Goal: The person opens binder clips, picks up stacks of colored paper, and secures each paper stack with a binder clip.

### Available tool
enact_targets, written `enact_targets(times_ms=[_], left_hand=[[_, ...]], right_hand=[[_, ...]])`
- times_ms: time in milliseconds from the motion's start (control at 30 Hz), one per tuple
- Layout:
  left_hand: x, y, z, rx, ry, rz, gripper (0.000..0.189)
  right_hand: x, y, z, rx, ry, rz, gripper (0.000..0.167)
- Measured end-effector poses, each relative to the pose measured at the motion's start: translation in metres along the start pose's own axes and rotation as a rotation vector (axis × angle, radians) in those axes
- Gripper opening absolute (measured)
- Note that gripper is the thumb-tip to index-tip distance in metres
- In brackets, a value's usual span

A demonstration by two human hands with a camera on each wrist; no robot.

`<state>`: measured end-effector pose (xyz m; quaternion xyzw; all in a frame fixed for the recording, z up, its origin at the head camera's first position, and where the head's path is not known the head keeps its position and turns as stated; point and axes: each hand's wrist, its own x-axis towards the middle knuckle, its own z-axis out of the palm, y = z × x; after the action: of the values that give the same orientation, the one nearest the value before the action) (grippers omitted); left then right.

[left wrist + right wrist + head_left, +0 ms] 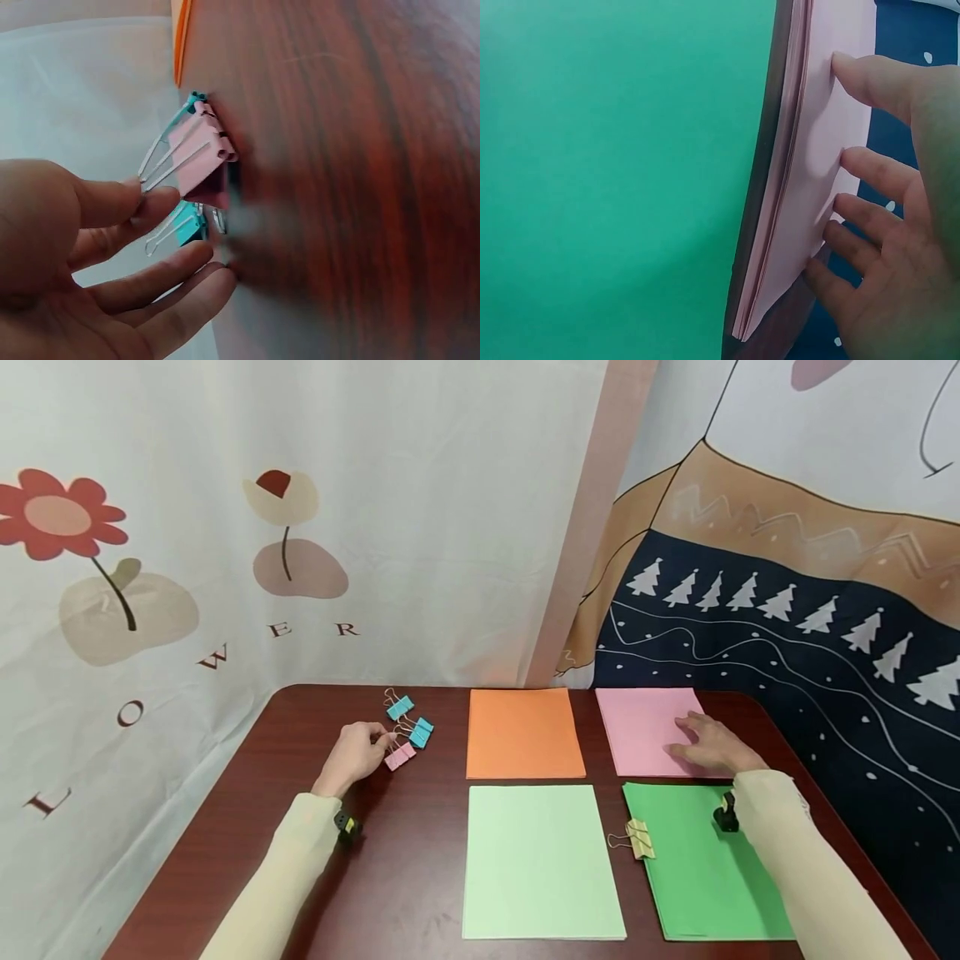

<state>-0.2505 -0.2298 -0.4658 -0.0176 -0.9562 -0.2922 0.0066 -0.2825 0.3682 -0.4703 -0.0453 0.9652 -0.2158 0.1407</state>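
At the table's left side, my left hand (pixel 356 752) pinches the wire handle of a pink binder clip (pixel 400 756) between thumb and index finger. The left wrist view shows the pink clip (pixel 196 154) close up, its other fingers loose below. Two blue binder clips (pixel 401 707) (pixel 422 732) lie just behind it. My right hand (pixel 708 745) rests on the right part of the pink paper stack (pixel 641 727), fingers spread, the fingertips (pixel 846 159) touching the top sheet. Under the right forearm lies a green paper stack (pixel 705 868) with a yellow binder clip (pixel 641 840) on its left edge.
An orange paper stack (pixel 525 735) lies at the back middle of the brown table (pixel 405 860). Nearer is a light green stack (pixel 542 868). A white curtain (pixel 450 527) hangs behind the table, and a dark patterned cloth (pixel 825 693) runs along the right.
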Motion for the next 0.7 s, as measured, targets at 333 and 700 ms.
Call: enact_targets(times_ms=[333, 700], left_hand=[[0.000, 0.007, -0.014, -0.093, -0.086, -0.104, 0.028], [0.001, 0.012, -0.011, -0.316, -0.136, -0.246, 0.020]], right_hand=[[-0.001, 0.000, 0.000, 0.018, -0.005, 0.006, 0.089], [0.000, -0.002, -0.002, 0.007, 0.005, 0.029, 0.083]])
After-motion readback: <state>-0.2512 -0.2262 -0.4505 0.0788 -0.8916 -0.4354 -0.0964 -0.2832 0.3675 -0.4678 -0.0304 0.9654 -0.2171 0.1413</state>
